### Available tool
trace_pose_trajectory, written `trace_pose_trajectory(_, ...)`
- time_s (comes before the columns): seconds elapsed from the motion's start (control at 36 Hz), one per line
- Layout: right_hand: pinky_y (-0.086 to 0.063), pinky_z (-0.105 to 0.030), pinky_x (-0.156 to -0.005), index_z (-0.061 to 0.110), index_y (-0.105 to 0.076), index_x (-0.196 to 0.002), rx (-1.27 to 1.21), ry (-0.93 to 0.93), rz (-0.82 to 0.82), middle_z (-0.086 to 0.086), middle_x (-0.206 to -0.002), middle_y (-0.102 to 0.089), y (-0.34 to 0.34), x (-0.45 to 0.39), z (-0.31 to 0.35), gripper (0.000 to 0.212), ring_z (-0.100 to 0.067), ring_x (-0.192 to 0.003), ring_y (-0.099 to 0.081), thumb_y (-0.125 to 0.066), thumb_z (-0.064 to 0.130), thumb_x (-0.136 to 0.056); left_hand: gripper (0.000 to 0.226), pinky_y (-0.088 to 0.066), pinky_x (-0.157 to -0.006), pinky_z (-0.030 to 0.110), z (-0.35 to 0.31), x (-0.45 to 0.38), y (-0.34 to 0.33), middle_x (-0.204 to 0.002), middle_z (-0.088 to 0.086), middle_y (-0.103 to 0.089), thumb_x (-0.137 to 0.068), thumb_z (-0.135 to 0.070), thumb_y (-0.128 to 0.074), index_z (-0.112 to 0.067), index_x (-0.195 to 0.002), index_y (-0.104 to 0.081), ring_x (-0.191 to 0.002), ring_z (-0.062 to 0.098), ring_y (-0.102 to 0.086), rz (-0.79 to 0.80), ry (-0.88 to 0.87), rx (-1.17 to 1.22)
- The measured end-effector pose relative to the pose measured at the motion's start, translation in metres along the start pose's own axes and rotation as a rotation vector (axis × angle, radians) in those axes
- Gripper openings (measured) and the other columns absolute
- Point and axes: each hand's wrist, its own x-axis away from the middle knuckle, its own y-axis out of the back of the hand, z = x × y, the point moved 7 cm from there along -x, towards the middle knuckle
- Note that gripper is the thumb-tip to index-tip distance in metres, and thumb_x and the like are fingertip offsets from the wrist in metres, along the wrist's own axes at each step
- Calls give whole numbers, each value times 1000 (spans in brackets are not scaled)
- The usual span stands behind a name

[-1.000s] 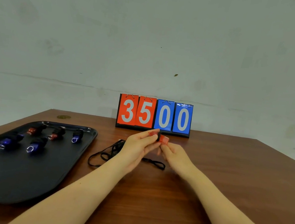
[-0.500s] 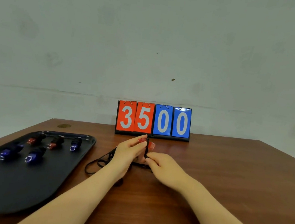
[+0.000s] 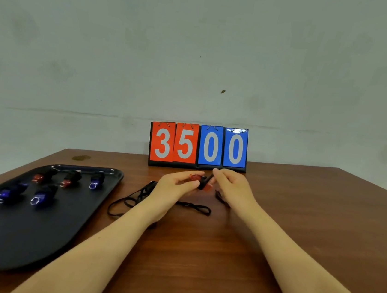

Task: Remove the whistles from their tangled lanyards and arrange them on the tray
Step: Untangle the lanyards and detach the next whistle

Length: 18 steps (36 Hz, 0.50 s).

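A: Near edge of the brown wooden table [image 3: 199,255]?
B: Bare, forearms aside. Flat black plastic tray [image 3: 32,236] sits left; black cord lanyards [image 3: 133,199] beside it.
A: Hands?
B: Left hand [image 3: 173,187] pinches the red-and-black whistle [image 3: 199,182]; right hand [image 3: 233,187] pinches its cord. Red-and-blue scoreboard [image 3: 198,147] behind.

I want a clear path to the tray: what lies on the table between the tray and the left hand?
In the head view, loose black lanyards lie on the table between the tray and the left hand.
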Motion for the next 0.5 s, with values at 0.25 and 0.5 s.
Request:
trace_pose_trajectory(0.25, -29, -18, -44, 16, -58, -71, -251, -105, 104, 4, -53, -41, -4, 5, -3, 32, -7, -44, -33, -52, 31, -98, 25, -56, -86, 28, -11, 16, -23, -115, 13, -70, -95, -1, -50, -7, -115, -65, -109, 21, -67, 180, 119, 706)
trace_pose_trajectory(0.5, -29, -19, -45, 17, -57, -72, -219, -159, 150, 8, -52, -42, -24, 5, -10, 35, -7, -46, -32, -47, 36, -99, 32, -58, -83, 30, -11, 15, -21, -119, 22, -66, -81, -3, -59, -1, -113, -65, -111, 28, -65, 101, 167, 1020)
